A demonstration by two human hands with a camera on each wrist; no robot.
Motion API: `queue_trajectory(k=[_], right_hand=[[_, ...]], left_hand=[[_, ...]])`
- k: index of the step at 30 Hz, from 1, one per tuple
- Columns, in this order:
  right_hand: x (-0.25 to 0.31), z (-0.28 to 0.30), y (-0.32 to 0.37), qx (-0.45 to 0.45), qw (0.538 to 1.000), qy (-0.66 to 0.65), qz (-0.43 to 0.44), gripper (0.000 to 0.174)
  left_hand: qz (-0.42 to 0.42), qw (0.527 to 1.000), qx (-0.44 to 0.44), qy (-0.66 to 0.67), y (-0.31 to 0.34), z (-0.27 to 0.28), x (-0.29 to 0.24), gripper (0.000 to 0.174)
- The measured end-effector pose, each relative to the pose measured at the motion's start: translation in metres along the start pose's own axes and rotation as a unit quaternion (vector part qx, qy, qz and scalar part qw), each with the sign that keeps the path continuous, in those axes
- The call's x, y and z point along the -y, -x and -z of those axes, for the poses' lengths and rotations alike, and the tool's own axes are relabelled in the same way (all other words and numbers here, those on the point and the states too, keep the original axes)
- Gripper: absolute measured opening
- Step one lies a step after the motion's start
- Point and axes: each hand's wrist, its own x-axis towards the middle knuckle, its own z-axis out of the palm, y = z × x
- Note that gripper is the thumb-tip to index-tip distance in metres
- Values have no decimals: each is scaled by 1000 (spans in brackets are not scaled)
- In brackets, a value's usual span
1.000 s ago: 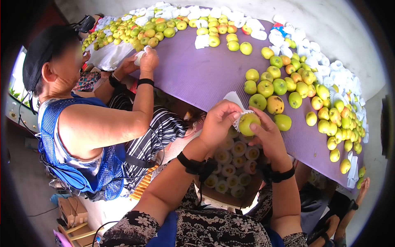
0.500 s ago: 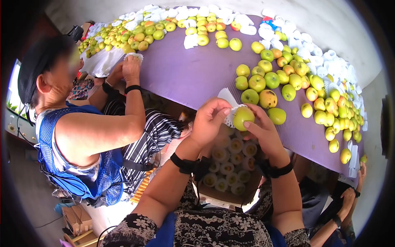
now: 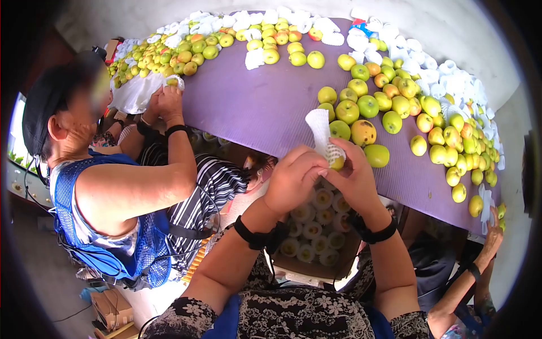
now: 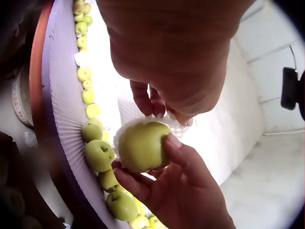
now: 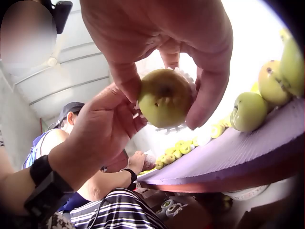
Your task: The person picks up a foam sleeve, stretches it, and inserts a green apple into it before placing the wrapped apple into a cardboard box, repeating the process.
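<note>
the right hand [image 3: 357,175] grips one apple [image 3: 337,164] between thumb and fingers; the left hand [image 3: 293,178] pinches the foam net [image 3: 319,127] that is partly fitted around that apple. the apple is located between the two hands, raised in front of the near edge of the purple table [image 3: 243,101]. loose apples [image 3: 389,101] form a broad group beyond and to the right of the hands; a green apple [image 3: 376,156] lies just beside the right hand and a spotted apple [image 3: 363,133] lies behind it. a pile of foam nets [image 3: 451,79] borders the far side. a seated person [image 3: 124,186] works at the left, and another person's hand [image 3: 495,231] is at the right end of the table. the table edge curves past both hands; bare purple surface extends between the left and right apple groups. a box [image 3: 310,272] sits below, between the forearms; it is shaded, so its contents are probably apples in nets. in the head view the net and fingers hide most of the apple. the left wrist view exposes its smooth green side and the table's red-brown rim [image 4: 38,71]; the right wrist view exposes its dark hollow end and small marks.
</note>
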Motion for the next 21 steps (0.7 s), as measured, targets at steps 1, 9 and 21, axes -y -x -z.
queue_trajectory(k=[1, 9, 21], right_hand=[[-3, -3, 0, -15, 999, -40, -1, 60], [3, -4, -2, -9, 974, -225, 2, 55], [4, 8, -3, -25, 964, -260, -45, 56]], left_hand=[[10, 1000, -9, 9, 1, 0, 1, 12], [45, 996, -83, -5, 1, 2, 8, 33], [-58, 997, -11, -58, 7, -5, 6, 20]])
